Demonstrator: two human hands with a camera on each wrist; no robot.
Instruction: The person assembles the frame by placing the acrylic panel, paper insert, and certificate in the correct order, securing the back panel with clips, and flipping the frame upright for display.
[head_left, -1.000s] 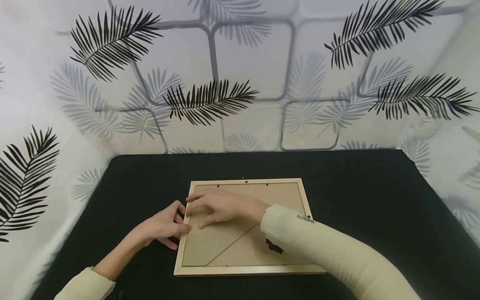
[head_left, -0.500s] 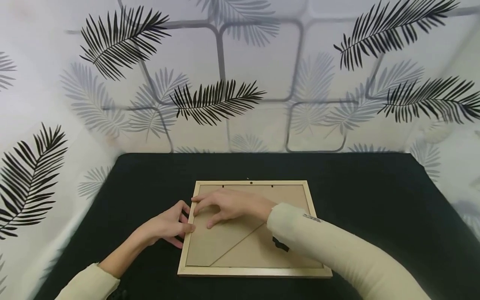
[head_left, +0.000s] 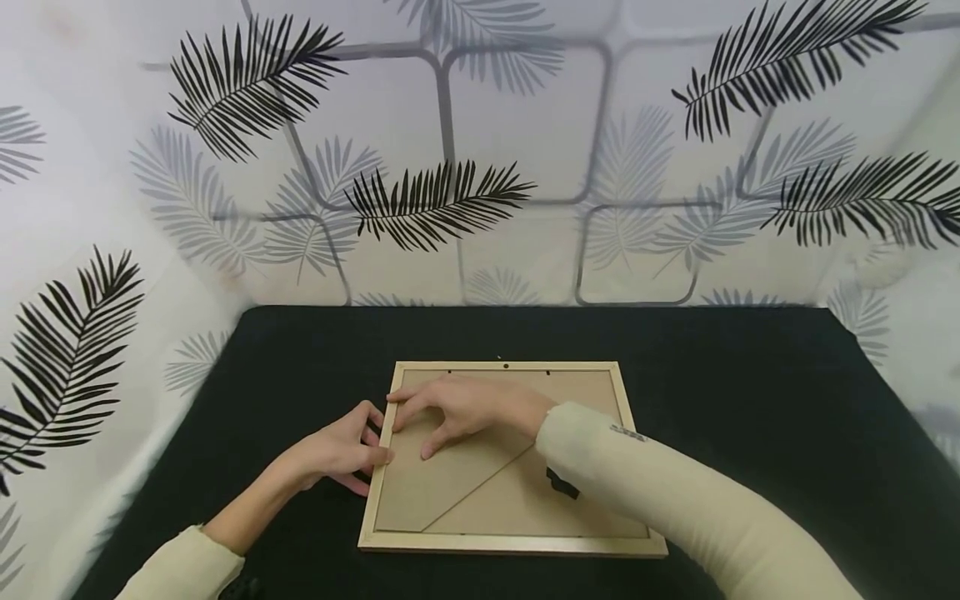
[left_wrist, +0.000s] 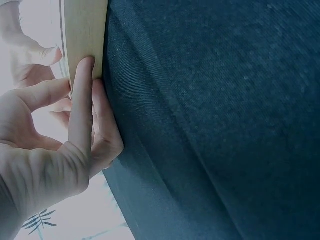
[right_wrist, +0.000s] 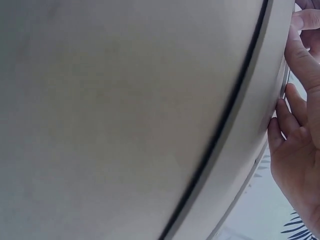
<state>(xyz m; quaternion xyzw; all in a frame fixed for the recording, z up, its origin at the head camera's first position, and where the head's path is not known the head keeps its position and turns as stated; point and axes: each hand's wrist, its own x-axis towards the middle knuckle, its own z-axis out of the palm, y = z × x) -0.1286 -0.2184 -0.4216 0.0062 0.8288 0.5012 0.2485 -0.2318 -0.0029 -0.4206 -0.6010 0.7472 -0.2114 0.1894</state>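
A light wooden picture frame (head_left: 517, 543) lies back up on the black cloth, its brown backing board (head_left: 450, 500) showing with a slanting seam. My left hand (head_left: 337, 450) grips the frame's left edge, thumb on the top of the rim. In the left wrist view, that hand's index finger (left_wrist: 82, 102) lies across the frame's outer side. My right hand (head_left: 457, 408) reaches over the board, fingers loosely bent, fingertips at the left rim above the left hand. Its thumb is over the board. The right forearm hides part of the frame's right side.
Black cloth (head_left: 750, 400) covers the table around the frame. A white wall covering (head_left: 510, 108) with leaf patterns rises behind and at both sides. Small dark tabs sit along the frame's far rim. Something dark (head_left: 562, 483) shows below the right sleeve.
The head view has shifted slightly, so everything appears a little further right. Both hands keep nearly the same places on the frame.
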